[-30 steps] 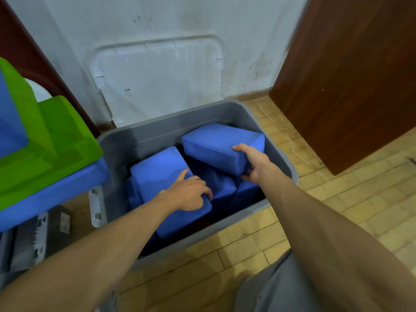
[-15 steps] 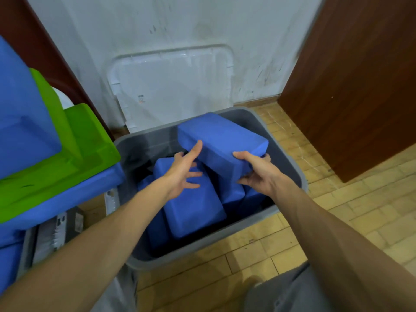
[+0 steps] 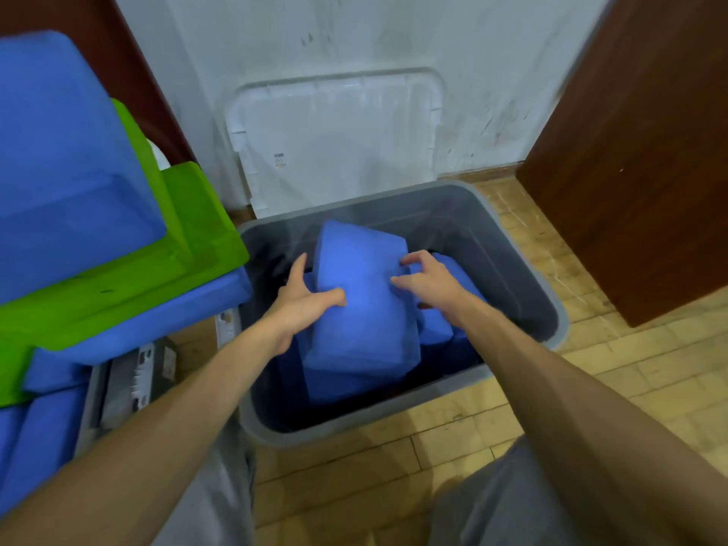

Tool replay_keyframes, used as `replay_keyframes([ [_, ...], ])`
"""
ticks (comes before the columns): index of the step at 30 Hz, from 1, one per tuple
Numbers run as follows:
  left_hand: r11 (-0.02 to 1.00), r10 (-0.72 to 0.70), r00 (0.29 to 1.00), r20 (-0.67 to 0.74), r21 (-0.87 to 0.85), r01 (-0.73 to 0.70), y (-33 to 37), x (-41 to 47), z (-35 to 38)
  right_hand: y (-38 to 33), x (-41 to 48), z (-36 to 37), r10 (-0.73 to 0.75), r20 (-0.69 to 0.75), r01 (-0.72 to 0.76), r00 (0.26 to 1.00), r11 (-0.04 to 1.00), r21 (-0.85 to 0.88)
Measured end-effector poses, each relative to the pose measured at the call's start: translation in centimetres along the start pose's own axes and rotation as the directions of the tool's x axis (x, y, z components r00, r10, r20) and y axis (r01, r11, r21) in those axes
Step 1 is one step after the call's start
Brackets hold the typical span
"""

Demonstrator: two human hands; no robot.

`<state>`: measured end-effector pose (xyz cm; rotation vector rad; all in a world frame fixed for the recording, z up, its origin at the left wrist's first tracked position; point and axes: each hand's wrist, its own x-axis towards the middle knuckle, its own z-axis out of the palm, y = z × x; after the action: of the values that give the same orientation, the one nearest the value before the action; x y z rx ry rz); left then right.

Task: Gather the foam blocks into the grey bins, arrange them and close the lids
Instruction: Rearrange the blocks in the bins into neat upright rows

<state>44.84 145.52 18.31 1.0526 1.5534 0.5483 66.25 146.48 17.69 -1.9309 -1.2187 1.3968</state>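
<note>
An open grey bin (image 3: pixel 549 305) stands on the floor with several blue foam blocks inside. The top blue block (image 3: pixel 364 305) lies lengthwise, tilted over the others. My left hand (image 3: pixel 305 305) grips its left side, thumb on top. My right hand (image 3: pixel 431 283) grips its right side with curled fingers on the upper face. More blue blocks (image 3: pixel 441 329) show below and to the right. The bin's pale lid (image 3: pixel 335 139) leans upright against the wall behind it.
At the left, a stack of big blue (image 3: pixel 67 163) and green foam pieces (image 3: pixel 185 238) overhangs a second grey bin (image 3: pixel 130 380). A brown wooden door (image 3: pixel 638 151) stands at the right. The floor is wood parquet (image 3: pixel 630 372).
The top blue block has been turned from lying crosswise to lengthwise and lowered onto the left blocks. Both hands moved with it, gripping its two sides. The view shifted closer and right.
</note>
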Motion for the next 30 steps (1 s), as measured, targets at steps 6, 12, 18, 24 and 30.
replay_keyframes([
  [6,0.987,0.065,0.997,-0.034,0.152,-0.059,-1.7,0.1,-1.7,-0.9,0.6,1.0,-0.105,0.018,0.103,0.994,0.991,0.084],
  [12,0.440,0.304,0.943,0.136,0.858,-0.266,0.4,-1.4,-0.8,-0.6,0.7,3.1,-0.134,0.132,0.126,0.982,0.990,0.067],
  [18,0.260,0.416,0.747,0.519,0.719,-0.645,3.2,0.1,4.1,0.2,1.7,-2.1,-0.096,-0.027,0.092,0.995,0.988,-0.124],
  [24,-0.004,0.247,0.719,0.649,0.743,-0.669,3.8,2.5,8.2,4.1,2.0,-8.3,0.077,-0.231,-0.205,0.970,0.769,-0.605],
  [30,-0.069,0.008,0.788,0.615,0.787,-0.613,4.1,4.2,9.7,8.0,1.8,-8.1,0.393,-0.051,-0.307,0.918,0.626,-0.717],
])
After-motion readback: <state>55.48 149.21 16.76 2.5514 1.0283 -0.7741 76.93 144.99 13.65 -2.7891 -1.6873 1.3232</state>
